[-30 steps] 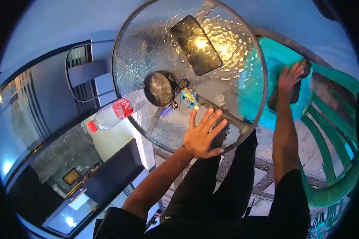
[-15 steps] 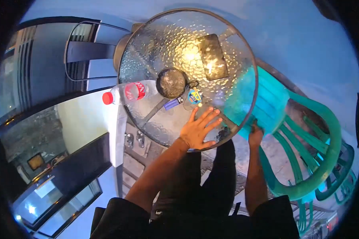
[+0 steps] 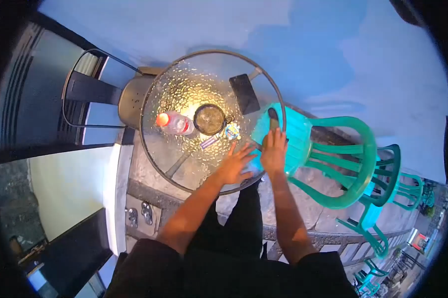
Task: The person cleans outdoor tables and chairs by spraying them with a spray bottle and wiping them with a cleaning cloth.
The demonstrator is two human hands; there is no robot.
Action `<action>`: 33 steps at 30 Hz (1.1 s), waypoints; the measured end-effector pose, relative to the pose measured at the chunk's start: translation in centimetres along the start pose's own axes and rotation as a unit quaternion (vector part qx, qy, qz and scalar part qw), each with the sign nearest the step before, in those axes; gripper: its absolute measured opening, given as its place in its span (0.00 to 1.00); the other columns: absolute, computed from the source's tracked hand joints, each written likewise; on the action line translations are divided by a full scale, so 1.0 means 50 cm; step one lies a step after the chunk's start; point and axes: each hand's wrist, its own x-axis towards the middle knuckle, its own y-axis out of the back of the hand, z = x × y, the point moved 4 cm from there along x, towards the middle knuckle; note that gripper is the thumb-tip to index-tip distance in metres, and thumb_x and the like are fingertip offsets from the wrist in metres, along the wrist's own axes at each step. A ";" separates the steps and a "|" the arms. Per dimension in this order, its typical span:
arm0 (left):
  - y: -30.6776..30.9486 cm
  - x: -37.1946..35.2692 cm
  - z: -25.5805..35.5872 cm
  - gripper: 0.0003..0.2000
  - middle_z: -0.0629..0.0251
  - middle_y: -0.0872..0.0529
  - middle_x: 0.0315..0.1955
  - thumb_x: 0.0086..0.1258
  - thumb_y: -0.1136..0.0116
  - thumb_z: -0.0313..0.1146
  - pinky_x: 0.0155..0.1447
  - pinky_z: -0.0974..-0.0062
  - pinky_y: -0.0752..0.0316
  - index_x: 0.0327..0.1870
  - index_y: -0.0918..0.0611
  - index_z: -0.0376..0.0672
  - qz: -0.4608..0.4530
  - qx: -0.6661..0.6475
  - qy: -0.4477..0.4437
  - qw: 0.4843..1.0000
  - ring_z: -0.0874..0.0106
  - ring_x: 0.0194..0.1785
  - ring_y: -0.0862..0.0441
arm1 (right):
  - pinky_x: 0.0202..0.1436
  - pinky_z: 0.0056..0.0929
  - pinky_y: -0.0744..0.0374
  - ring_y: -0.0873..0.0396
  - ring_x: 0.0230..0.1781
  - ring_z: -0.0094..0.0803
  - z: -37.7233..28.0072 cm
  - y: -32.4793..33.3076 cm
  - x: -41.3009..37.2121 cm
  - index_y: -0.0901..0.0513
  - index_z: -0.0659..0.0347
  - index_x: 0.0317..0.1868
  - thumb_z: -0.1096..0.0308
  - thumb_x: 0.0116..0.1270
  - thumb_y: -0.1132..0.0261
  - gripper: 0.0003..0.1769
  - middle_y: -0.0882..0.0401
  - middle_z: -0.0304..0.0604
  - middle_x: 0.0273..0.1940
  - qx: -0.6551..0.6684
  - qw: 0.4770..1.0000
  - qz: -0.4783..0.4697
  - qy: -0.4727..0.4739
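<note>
My left hand (image 3: pixel 234 166) lies with fingers spread over the near edge of the round glass table (image 3: pixel 184 174). Just beyond its fingertips are a small purple lighter (image 3: pixel 209 143) and a clear packet with a blue and yellow label (image 3: pixel 232 131). My right hand (image 3: pixel 273 155) is at the table's right rim, overlapping the green chair seat (image 3: pixel 296 136). Its fingers are together, and a dark elongated object (image 3: pixel 273 115) with a brownish lower part sticks out past them. I cannot tell what kind of object it is.
On the glass stand a red-capped plastic bottle (image 3: pixel 176 124) and a round dark bowl (image 3: pixel 209 119), with a black phone (image 3: pixel 244 94) farther back. A metal chair (image 3: pixel 134 102) is at the left, more green chairs (image 3: pixel 375 216) at the right. Sandals (image 3: pixel 146 212) lie on the floor.
My right hand has come up from beside the chair seat to the table's right rim, with the dark object now showing. My left hand stays spread on the glass. The view has shifted.
</note>
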 end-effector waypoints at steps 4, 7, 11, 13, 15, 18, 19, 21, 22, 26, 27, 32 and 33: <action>0.083 -0.149 -0.026 0.25 0.51 0.24 0.63 0.60 0.36 0.33 0.75 0.51 0.40 0.62 0.23 0.41 0.088 -0.039 0.043 0.994 0.53 0.71 0.32 | 0.72 0.68 0.42 0.39 0.73 0.61 -0.073 -0.023 -0.097 0.31 0.65 0.71 0.69 0.63 0.42 0.33 0.39 0.59 0.74 -0.059 0.998 -0.006 -0.030; 0.128 -0.304 -0.070 0.24 0.51 0.22 0.59 0.59 0.37 0.28 0.70 0.59 0.32 0.59 0.22 0.40 0.142 -0.072 0.144 0.977 0.50 0.66 0.27 | 0.69 0.67 0.39 0.34 0.68 0.58 -0.131 -0.062 -0.157 0.31 0.64 0.71 0.67 0.66 0.44 0.31 0.36 0.59 0.72 -0.074 0.994 -0.056 -0.062; 0.146 -0.440 -0.108 0.28 0.48 0.24 0.62 0.60 0.35 0.32 0.71 0.58 0.33 0.64 0.26 0.38 0.093 -0.081 0.218 0.968 0.48 0.67 0.29 | 0.59 0.50 0.27 0.29 0.60 0.54 -0.260 -0.142 -0.229 0.29 0.67 0.68 0.70 0.63 0.42 0.31 0.37 0.62 0.72 -0.025 0.988 -0.104 -0.109; 0.148 -0.464 -0.107 0.31 0.48 0.25 0.63 0.60 0.34 0.33 0.72 0.58 0.34 0.67 0.28 0.39 0.083 -0.089 0.218 0.968 0.49 0.68 0.30 | 0.55 0.48 0.24 0.27 0.58 0.53 -0.348 -0.149 -0.233 0.28 0.71 0.66 0.69 0.61 0.40 0.31 0.33 0.64 0.69 -0.039 0.990 -0.137 0.002; 0.155 -0.473 -0.090 0.35 0.47 0.26 0.64 0.60 0.32 0.33 0.72 0.58 0.34 0.70 0.31 0.40 0.081 -0.076 0.190 0.976 0.49 0.69 0.30 | 0.56 0.49 0.23 0.21 0.53 0.57 -0.423 -0.155 -0.241 0.27 0.73 0.65 0.67 0.59 0.36 0.33 0.21 0.66 0.56 0.045 0.973 -0.210 0.090; 0.200 -0.446 -0.032 0.39 0.46 0.26 0.65 0.58 0.30 0.32 0.71 0.59 0.33 0.72 0.34 0.40 0.156 -0.152 0.194 0.956 0.49 0.68 0.29 | 0.58 0.47 0.23 0.19 0.53 0.58 -0.494 -0.035 -0.210 0.26 0.69 0.65 0.63 0.61 0.35 0.32 0.17 0.64 0.50 0.308 0.915 -0.248 0.079; 0.194 -0.449 -0.047 0.39 0.45 0.25 0.64 0.57 0.29 0.31 0.71 0.59 0.32 0.71 0.33 0.39 0.148 -0.168 0.231 0.947 0.49 0.68 0.28 | 0.59 0.47 0.23 0.19 0.53 0.57 -0.495 0.002 -0.189 0.25 0.67 0.65 0.62 0.61 0.35 0.32 0.17 0.63 0.51 0.329 0.906 -0.259 0.056; 0.168 -0.461 -0.087 0.38 0.44 0.24 0.63 0.56 0.28 0.30 0.70 0.59 0.32 0.70 0.32 0.37 0.130 -0.199 0.309 0.921 0.49 0.67 0.26 | 0.60 0.45 0.23 0.19 0.55 0.57 -0.439 -0.028 -0.142 0.24 0.65 0.63 0.56 0.62 0.33 0.32 0.18 0.59 0.54 0.259 0.935 -0.240 -0.034; 0.179 -0.465 -0.090 0.35 0.45 0.21 0.60 0.57 0.28 0.30 0.68 0.60 0.30 0.67 0.29 0.37 0.169 -0.216 0.320 0.907 0.52 0.65 0.24 | 0.61 0.46 0.23 0.19 0.55 0.55 -0.377 -0.069 -0.117 0.23 0.66 0.62 0.56 0.63 0.33 0.31 0.18 0.61 0.53 0.234 0.964 -0.118 -0.034; 0.267 -0.445 -0.038 0.22 0.51 0.12 0.47 0.62 0.33 0.28 0.57 0.69 0.22 0.59 0.21 0.35 0.321 -0.266 0.360 0.835 0.66 0.52 0.15 | 0.61 0.50 0.25 0.25 0.56 0.61 -0.212 -0.011 0.019 0.25 0.61 0.64 0.64 0.61 0.31 0.30 0.25 0.62 0.57 0.223 0.958 0.027 -0.181; 0.280 -0.439 -0.029 0.22 0.52 0.12 0.46 0.62 0.33 0.28 0.57 0.69 0.22 0.59 0.21 0.35 0.338 -0.273 0.373 0.820 0.67 0.51 0.15 | 0.60 0.49 0.25 0.26 0.55 0.61 -0.210 -0.002 0.049 0.26 0.60 0.65 0.66 0.61 0.30 0.31 0.26 0.61 0.56 0.187 0.974 0.013 -0.126; 0.291 -0.451 -0.034 0.22 0.55 0.12 0.45 0.62 0.34 0.26 0.56 0.71 0.22 0.59 0.21 0.35 0.363 -0.245 0.405 0.803 0.69 0.48 0.16 | 0.55 0.50 0.22 0.23 0.52 0.59 -0.219 -0.030 0.125 0.23 0.55 0.62 0.77 0.61 0.36 0.26 0.27 0.63 0.53 0.138 0.985 -0.065 0.074; 0.287 -0.446 -0.031 0.22 0.55 0.12 0.45 0.62 0.34 0.26 0.56 0.71 0.22 0.59 0.21 0.35 0.359 -0.236 0.408 0.805 0.68 0.48 0.16 | 0.55 0.50 0.22 0.23 0.51 0.59 -0.209 -0.047 0.130 0.22 0.56 0.60 0.78 0.60 0.38 0.25 0.26 0.63 0.52 0.124 0.987 -0.069 0.079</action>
